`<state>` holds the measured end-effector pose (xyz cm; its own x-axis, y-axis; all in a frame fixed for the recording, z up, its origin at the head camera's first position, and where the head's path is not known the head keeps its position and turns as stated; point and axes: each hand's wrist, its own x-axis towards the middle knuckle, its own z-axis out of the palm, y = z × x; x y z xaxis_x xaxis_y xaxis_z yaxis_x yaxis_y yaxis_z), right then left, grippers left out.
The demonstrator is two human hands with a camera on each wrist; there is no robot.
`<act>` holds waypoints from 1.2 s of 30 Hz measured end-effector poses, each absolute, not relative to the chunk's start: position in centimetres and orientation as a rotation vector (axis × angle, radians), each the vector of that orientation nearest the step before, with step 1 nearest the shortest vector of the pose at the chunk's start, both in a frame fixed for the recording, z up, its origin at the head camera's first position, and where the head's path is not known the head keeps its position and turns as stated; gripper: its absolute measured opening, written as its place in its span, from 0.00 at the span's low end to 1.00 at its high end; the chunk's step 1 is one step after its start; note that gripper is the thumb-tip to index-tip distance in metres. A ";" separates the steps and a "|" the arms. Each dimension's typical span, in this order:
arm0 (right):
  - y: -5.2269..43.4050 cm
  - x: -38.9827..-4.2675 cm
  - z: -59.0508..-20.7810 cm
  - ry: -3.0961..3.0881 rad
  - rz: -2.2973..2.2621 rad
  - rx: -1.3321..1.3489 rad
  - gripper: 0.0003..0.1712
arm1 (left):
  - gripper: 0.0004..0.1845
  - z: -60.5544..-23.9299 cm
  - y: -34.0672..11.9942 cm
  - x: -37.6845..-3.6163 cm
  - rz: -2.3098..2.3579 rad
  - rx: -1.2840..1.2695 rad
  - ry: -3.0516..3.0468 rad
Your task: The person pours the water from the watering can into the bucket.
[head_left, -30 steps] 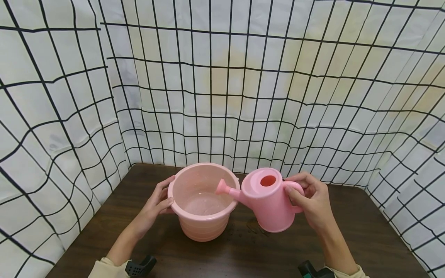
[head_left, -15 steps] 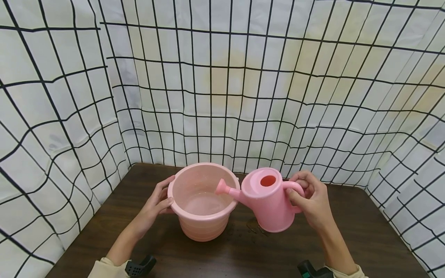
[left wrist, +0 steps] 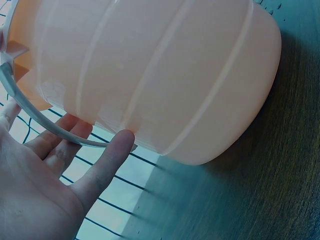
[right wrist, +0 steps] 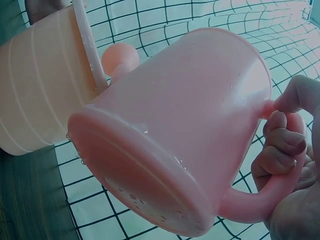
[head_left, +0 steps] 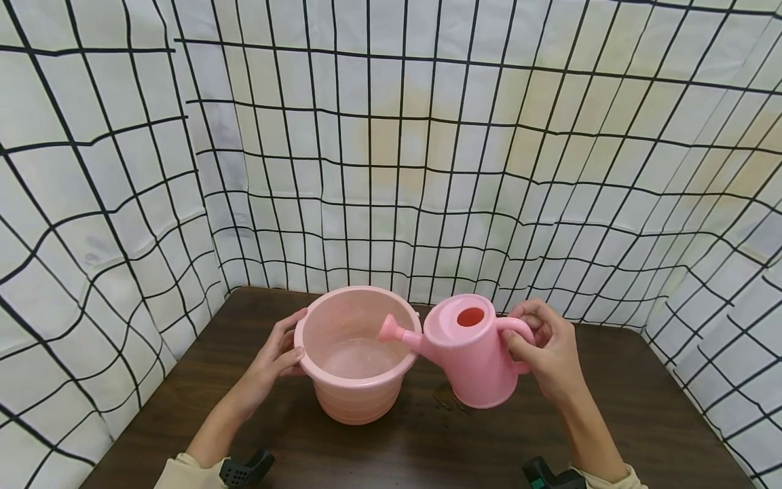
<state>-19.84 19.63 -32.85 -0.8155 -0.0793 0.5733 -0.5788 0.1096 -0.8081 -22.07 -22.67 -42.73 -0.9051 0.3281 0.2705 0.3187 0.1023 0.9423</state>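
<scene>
A pink bucket (head_left: 357, 390) stands on the dark wooden table (head_left: 623, 421), with a little water in its bottom. My left hand (head_left: 277, 353) holds its left side, thumb on the rim and fingers against the wall (left wrist: 115, 155). A pink watering can (head_left: 476, 363) is held just above the table to the right of the bucket (right wrist: 40, 100), tilted so that its spout (head_left: 397, 332) reaches over the bucket's rim. My right hand (head_left: 544, 353) grips the can's handle (right wrist: 270, 195), fingers curled through the loop. The underside of the can (right wrist: 145, 180) carries water drops.
Water drops lie on the table (head_left: 449, 401) below the can. White sheets with a black grid (head_left: 391, 156) close off the back and both sides of the table. Black wrist mounts (head_left: 247, 468) show at the lower edge.
</scene>
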 end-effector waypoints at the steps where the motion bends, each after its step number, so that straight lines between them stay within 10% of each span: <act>1: 19.6 -19.8 -32.9 -2.007 1.748 0.642 0.13 | 0.31 -42.7 -22.7 -22.1 1.987 0.686 2.324; 36: 19.6 -19.7 -32.5 -2.109 1.644 0.604 0.12 | 0.32 -42.9 -22.7 -22.1 1.986 0.693 2.334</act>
<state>-19.69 19.62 -32.50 -0.8276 -0.0918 0.5537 -0.5594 0.2157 -0.8003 -22.14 -22.66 -42.88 -0.9028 0.3273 0.2790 0.3277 0.1035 0.9391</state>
